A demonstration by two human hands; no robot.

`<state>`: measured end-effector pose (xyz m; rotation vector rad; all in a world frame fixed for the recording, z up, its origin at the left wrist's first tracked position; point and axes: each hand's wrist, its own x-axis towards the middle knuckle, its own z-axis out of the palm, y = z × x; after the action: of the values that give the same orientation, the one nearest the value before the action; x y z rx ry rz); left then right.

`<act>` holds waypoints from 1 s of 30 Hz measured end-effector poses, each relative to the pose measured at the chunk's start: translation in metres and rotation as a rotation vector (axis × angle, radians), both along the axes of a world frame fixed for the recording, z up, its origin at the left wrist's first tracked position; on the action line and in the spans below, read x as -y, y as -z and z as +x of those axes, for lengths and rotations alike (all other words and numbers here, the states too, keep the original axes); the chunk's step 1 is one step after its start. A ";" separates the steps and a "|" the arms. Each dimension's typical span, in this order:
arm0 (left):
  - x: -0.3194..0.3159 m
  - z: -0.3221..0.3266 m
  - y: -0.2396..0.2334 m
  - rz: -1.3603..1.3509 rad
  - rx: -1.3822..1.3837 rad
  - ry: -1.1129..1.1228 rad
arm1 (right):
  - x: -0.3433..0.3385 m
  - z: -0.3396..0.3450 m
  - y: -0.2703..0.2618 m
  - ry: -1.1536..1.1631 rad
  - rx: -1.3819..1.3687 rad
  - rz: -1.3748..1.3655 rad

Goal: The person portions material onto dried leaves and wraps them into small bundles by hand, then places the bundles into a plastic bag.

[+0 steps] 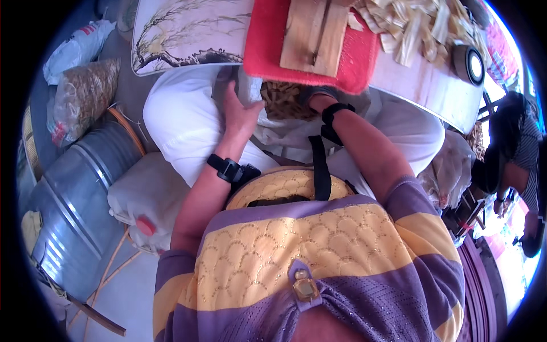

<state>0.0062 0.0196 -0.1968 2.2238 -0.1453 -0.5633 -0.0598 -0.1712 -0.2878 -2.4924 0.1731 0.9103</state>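
Note:
An open white woven sack [282, 130] lies between my knees, below the table, with many pale brown cut strips [284, 102] inside. My left hand [241, 113] is at the sack's left edge, thumb and fingers spread, with nothing seen in it. My right hand [318, 96] reaches in at the sack's right side; a dark covering shows on it, and its fingers are hidden under the table edge. Above, a grooved wooden block [314, 38] rests on a red cloth [265, 51] that hangs over the table edge.
Flat dried strips [421, 30] are heaped on the table [406, 81] beside a round dark object [468, 64]. Left stand a metal drum [81, 192], a plastic jerrycan [145, 196] and a filled clear bag [85, 98]. Another person [519, 158] is at the far right.

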 end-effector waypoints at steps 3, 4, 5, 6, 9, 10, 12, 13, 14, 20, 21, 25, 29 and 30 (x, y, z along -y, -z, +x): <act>-0.001 -0.005 -0.001 -0.066 -0.152 -0.052 | 0.011 -0.003 0.010 -0.041 -0.091 -0.014; -0.002 -0.005 0.001 -0.133 -0.172 -0.074 | 0.015 -0.002 0.011 -0.061 -0.117 -0.010; -0.002 -0.005 0.002 -0.133 -0.174 -0.075 | 0.018 -0.002 0.012 -0.085 -0.143 -0.003; 0.000 -0.002 -0.002 -0.117 -0.186 -0.068 | 0.021 0.002 0.012 -0.106 -0.154 0.000; 0.003 -0.004 -0.004 -0.072 -0.082 -0.039 | 0.018 0.009 0.009 -0.179 -0.116 0.047; 0.003 -0.005 -0.005 -0.037 0.029 -0.021 | 0.012 0.010 0.006 -0.212 -0.043 0.073; 0.005 -0.005 -0.018 0.078 0.307 0.066 | -0.002 0.008 0.006 -0.297 0.172 0.092; 0.009 -0.004 -0.028 0.199 0.580 0.143 | -0.009 0.006 0.006 -0.341 0.289 0.090; 0.013 -0.004 -0.036 0.172 0.623 0.152 | -0.013 0.001 0.006 -0.437 0.509 0.104; 0.009 -0.014 -0.046 -0.212 -0.361 0.119 | 0.001 -0.014 -0.086 -0.329 0.499 0.196; 0.010 -0.017 -0.053 -0.210 -0.632 0.066 | 0.003 -0.015 -0.105 -0.246 0.358 0.169; 0.013 -0.019 -0.074 -0.414 -1.003 0.174 | 0.002 -0.031 -0.185 -0.146 0.475 0.209; 0.029 -0.024 -0.105 -0.892 -1.167 0.095 | -0.003 -0.042 -0.254 -0.170 0.472 0.355; 0.029 -0.023 -0.118 -0.914 -1.167 0.065 | -0.006 -0.042 -0.271 -0.127 0.462 0.355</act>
<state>-0.0167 -0.0092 -0.0783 0.8041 0.1246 -1.3897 -0.1018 -0.1651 -0.0165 -2.3172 -0.2784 0.3488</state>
